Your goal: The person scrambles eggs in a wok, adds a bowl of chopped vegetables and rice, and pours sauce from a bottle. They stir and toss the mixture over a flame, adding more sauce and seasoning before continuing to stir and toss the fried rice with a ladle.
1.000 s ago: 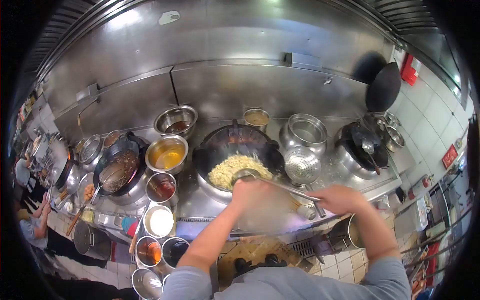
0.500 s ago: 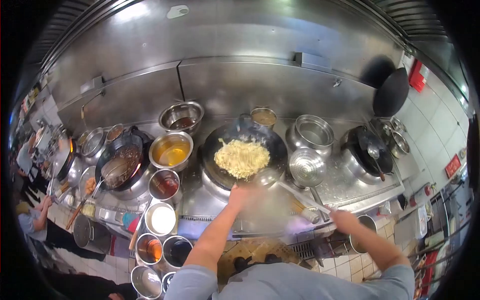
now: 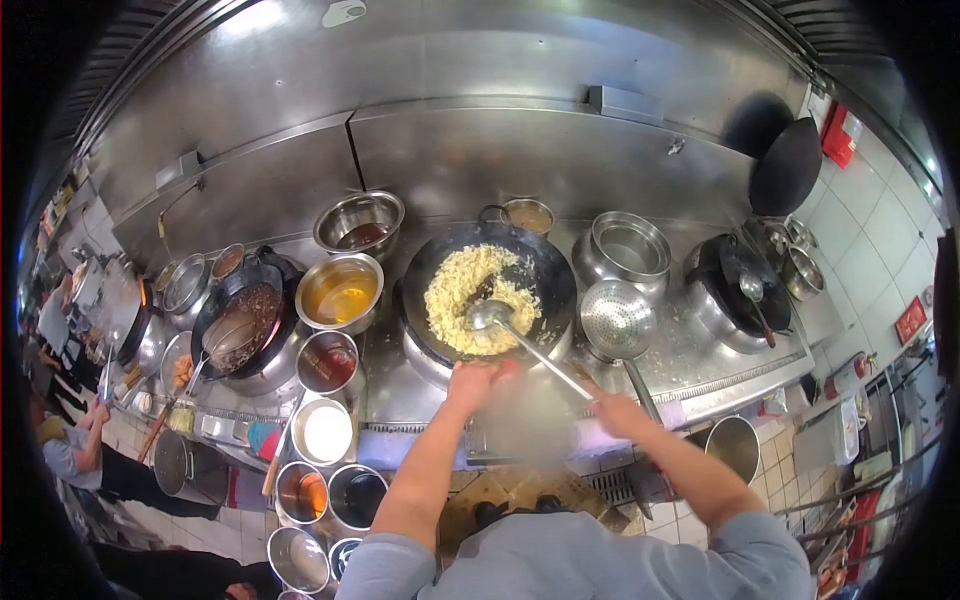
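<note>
A black wok (image 3: 405,300) sits on the middle burner, with pale yellow, crumbly food that looks like fried rice (image 3: 455,285) in it. My left hand (image 3: 475,385) is closed at the wok's near edge, where a reddish patch shows beside the fingers; the grip itself is partly blurred. My right hand (image 3: 622,412) is wrapped around the long handle of a steel ladle (image 3: 545,360). The ladle's bowl rests in the food near the wok's centre, and a dark gap shows in the food behind it.
A perforated strainer (image 3: 617,318) and a steel pot (image 3: 630,250) stand right of the wok. To its left are a bowl of yellow oil (image 3: 340,292), several sauce pots (image 3: 328,362) and another wok of dark food (image 3: 245,318). Another person (image 3: 85,455) stands at far left.
The ladle has moved from the wok's near right edge into the food's centre. My right hand came inward to the left. The food, bunched and blurred before, now lies spread in a curve.
</note>
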The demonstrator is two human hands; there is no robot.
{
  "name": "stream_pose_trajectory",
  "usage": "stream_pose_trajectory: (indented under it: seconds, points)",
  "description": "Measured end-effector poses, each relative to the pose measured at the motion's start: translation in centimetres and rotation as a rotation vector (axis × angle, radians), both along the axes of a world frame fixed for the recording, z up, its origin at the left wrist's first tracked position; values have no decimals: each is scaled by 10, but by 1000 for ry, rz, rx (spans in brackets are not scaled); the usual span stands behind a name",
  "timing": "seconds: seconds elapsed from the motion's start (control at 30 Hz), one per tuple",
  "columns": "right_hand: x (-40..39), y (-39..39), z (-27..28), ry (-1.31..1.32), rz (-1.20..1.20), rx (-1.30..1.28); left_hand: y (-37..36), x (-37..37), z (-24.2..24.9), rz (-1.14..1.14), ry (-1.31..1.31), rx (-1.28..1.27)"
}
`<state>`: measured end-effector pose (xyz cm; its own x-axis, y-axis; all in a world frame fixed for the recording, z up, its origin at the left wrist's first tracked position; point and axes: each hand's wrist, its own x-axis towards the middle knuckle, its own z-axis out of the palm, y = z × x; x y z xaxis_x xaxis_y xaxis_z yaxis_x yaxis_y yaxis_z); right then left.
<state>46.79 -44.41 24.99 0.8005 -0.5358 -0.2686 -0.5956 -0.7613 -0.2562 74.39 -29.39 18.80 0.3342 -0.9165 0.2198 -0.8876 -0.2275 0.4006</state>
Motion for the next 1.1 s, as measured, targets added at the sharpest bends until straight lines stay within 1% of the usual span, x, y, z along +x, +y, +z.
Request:
stream_pose_trajectory:
  seconds: [0.03,0.1,0.17,0.2,0.23,0.27,0.3,0.37,0.4,0.43,0.5,0.53,0.57,0.63,0.67,0.7,0.73,0.77,0.8,0.83,0.87,0.93,0.97,1.0,1.03,1.07,1.1]
  points:
    - [-15,-6,26,89,0,10,1,0,-2,12,1,14]
    - [-22,-30,69,204,17,-51,-1,-5,1,30,5,25]
    - [-1,-34,71,-19,-14,-114,-3,-6,4,41,5,35]
    - [21,-32,57,-116,-37,-109,-7,-4,7,50,23,112]
    - [51,-31,29,-214,-58,-107,-9,-4,7,59,42,187]
    - [81,-41,-28,-155,-55,-102,-9,0,5,31,65,157]
    - [103,-42,-72,-98,-46,-99,-8,1,8,26,63,153]
    - [95,26,-26,-224,-141,122,-4,0,11,14,168,162]
    - [77,33,-26,-216,-98,161,-2,-13,4,91,43,-23]
    - [57,33,-28,-212,-53,198,3,-20,0,87,38,-25]
    - [12,15,-27,-257,17,83,1,-20,3,83,-68,-199]
    - [2,29,13,-222,-40,115,-6,-15,-2,38,-30,-159]
    - [-13,49,61,-185,-96,152,-11,-16,-10,41,-30,-154]
    - [-47,62,79,-210,-46,146,-23,-24,-22,183,-12,11]
    - [-67,62,103,-166,-11,120,-21,-34,-18,158,-42,-24]
    - [-89,66,133,-118,25,97,-12,-50,13,92,-22,9]
    - [-104,69,181,-18,43,113,6,-71,58,27,0,46]
    - [-116,68,227,84,61,131,24,-90,93,6,-15,-75]
    - [-132,64,250,81,85,157,39,-100,130,-29,-34,-77]
    - [-140,59,262,77,107,184,46,-104,157,-67,-53,-78]
    - [-133,53,262,75,112,182,40,-99,168,-63,-56,-79]
    - [-112,44,249,152,202,44,32,-97,180,-87,-92,7]
    - [-91,39,233,143,187,39,24,-95,158,-91,-95,7]
    - [-67,33,206,138,169,37,10,-91,112,-29,-97,-171]
    - [-50,24,163,0,186,-26,2,-93,79,34,-100,-352]
    - [-36,18,123,-140,203,-93,3,-102,65,118,-107,-220]
    - [-21,22,104,-120,149,-125,9,-112,60,101,-74,-189]
